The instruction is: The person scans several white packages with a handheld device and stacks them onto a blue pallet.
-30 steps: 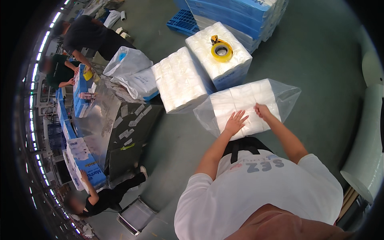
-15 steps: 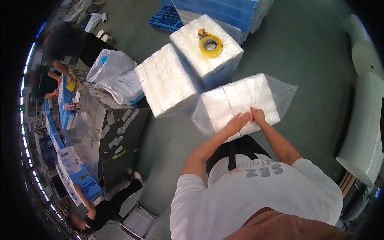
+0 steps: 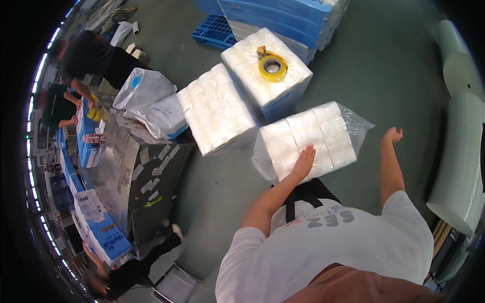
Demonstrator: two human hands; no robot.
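Note:
My left hand (image 3: 304, 160) lies flat, fingers stretched out, on top of a white pack of tissue paper (image 3: 318, 134) wrapped in a loose clear plastic bag (image 3: 357, 121). The bag's slack ends stick out at both sides of the pack. My right hand (image 3: 392, 134) is held out to the right, apart from the bag, with its fingers curled in and nothing visible in them. Two more wrapped white packs stand just beyond: one pack (image 3: 217, 108) to the left, and another pack (image 3: 242, 53) with a roll of yellow tape (image 3: 273, 67) on top.
A blue plastic pallet (image 3: 214, 31) and a tall blue stack (image 3: 278, 20) stand at the far side. On the left, people work along a table (image 3: 116, 166) with blue packages and white bags (image 3: 151, 103). Large white rolls (image 3: 459, 161) lie along the right.
My right hand has left the pack and swung out to the right. My left hand stays on the pack, now with fingers pointing more away from me. The view has shifted slightly.

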